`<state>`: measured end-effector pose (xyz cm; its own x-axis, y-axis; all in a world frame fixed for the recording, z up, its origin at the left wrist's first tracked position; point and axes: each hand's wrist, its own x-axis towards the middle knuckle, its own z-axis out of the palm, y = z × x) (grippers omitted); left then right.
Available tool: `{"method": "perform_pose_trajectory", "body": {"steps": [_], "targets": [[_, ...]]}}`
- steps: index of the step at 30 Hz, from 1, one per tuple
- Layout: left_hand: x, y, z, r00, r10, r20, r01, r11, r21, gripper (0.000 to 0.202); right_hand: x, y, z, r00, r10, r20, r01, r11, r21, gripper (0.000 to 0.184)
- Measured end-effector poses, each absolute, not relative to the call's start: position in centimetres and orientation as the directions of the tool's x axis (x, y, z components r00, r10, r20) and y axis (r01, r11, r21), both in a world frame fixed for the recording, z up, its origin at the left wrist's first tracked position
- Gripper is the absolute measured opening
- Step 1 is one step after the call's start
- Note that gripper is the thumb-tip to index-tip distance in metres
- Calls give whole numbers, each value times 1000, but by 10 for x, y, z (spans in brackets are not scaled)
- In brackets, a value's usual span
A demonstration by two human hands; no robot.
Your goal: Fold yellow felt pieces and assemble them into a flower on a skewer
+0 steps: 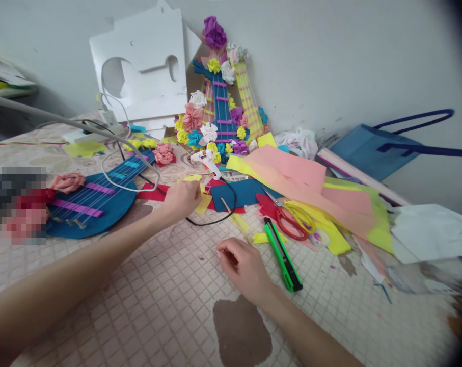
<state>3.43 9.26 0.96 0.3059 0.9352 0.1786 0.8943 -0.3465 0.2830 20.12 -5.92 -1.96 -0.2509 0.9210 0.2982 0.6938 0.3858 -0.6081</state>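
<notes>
My left hand point(183, 198) is closed, knuckles up, above scraps of yellow and red paper. Just beyond it lies a white hot glue gun point(208, 160), its black cord looping past the hand. My right hand point(244, 267) rests near the table's middle with fingers curled together; whatever they may hold is hidden. A thin pale stick point(234, 219) lies slantwise behind that hand. To its right is a green utility knife point(282, 255), with red-and-yellow scissors point(294, 219) beyond. A blue paper guitar point(97, 196) with purple strips, strings and pink paper flowers lies at the left.
Decorated paper guitars point(223, 102) lean on the wall beside white foam boards point(142, 71). Pink and yellow paper sheets point(310, 178) cover the right side, near a blue bag point(376, 148). A white cable point(112, 135) crosses the left. The patterned tablecloth point(150, 295) has a worn brown patch.
</notes>
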Motion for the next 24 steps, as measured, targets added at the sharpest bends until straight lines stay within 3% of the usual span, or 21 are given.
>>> {"method": "perform_pose_trajectory", "body": {"steps": [8,10,12,15,17,19,24], "targets": [[11,97,18,329,900,285,752,-432,497,15,201,-60,-19,-229,925,302,659,376,-652,11],[5,78,23,380,780,498,593,-618,516,11,200,-60,-19,-144,938,315,628,333,-703,14],[-1,53,26,514,624,589,419,-782,461,10,199,-59,-19,-13,945,328,585,273,-764,27],[-11,17,22,756,371,539,217,-919,329,11,201,-60,-19,69,925,374,565,273,-778,49],[-16,2,14,864,218,453,105,-959,262,17,205,-61,-19,-30,910,413,622,341,-705,56],[-18,-3,6,894,142,425,44,-971,234,19,209,-63,-20,-187,894,406,670,419,-613,48],[-22,1,-5,919,180,350,92,-963,254,16,214,-64,-22,-433,838,331,682,545,-488,23]]}}
